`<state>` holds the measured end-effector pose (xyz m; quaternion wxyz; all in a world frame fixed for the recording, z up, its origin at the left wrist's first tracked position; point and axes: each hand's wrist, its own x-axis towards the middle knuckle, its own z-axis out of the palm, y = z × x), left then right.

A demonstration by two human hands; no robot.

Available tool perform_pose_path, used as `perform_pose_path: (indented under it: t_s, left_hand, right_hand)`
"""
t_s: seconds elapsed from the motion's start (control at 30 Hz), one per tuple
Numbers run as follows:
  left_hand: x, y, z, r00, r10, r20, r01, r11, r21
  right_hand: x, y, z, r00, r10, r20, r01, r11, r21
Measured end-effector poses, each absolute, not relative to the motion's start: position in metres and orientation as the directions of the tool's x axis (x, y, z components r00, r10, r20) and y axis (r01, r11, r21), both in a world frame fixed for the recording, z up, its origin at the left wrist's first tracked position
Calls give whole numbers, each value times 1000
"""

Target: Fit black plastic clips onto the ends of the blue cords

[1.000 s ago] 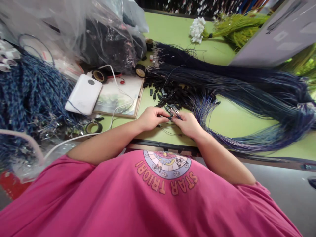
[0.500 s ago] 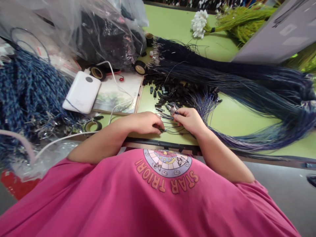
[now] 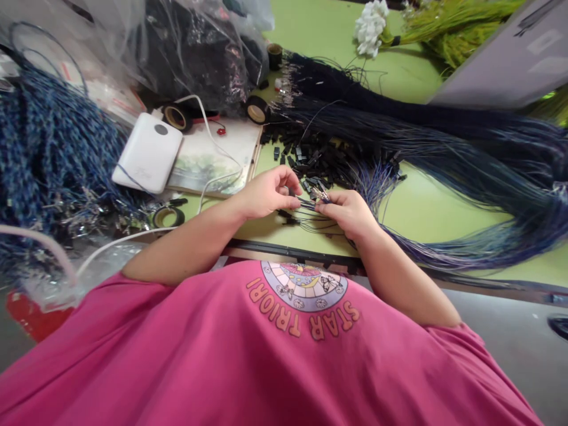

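My right hand (image 3: 349, 214) is closed around the ends of several thin dark wires, whose shiny metal terminals (image 3: 319, 194) stick out past the fingertips. To its left, my left hand (image 3: 271, 194) is curled in a pinch, with a small black connector housing (image 3: 291, 192) partly showing between thumb and fingers. Dark wires (image 3: 306, 205) run between the two hands. Below them, wires with black housings on their ends (image 3: 288, 219) lie near the table edge. A heap of loose black connector housings (image 3: 328, 155) spreads just beyond my fingers.
Long bundles of dark blue wire (image 3: 444, 142) sweep across the right of the green table (image 3: 452, 204). On the left are a white power bank (image 3: 148, 155), a picture-covered book (image 3: 199, 163), rolls of black tape (image 3: 257, 110) and blue twisted wires (image 3: 48, 142). A plastic bag (image 3: 199, 53) stands behind.
My left hand has risen away from the table edge, with a black housing now showing in its fingers. My right hand stays on the wires. The whole view has shifted slightly.
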<state>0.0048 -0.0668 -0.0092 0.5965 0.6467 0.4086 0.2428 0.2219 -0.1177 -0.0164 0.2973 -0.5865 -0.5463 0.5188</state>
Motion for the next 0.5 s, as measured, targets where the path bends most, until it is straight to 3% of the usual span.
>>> perform_pose_path:
  t_s: [0.13,0.3,0.5]
  left_hand:
    - [9,-69,-8,531,810,-250,187,175,967]
    - [12,-70,-13,576,780,-244,92,235,968]
    - [13,-71,-13,537,790,-295,142,260,955]
  right_hand:
    - [223,-120,-12,-134,961,-242,334,-186,-924]
    - [223,-121,-12,-112,981,-160,347,-112,-931]
    - [221,-124,-11,-69,997,-45,463,-8,-887]
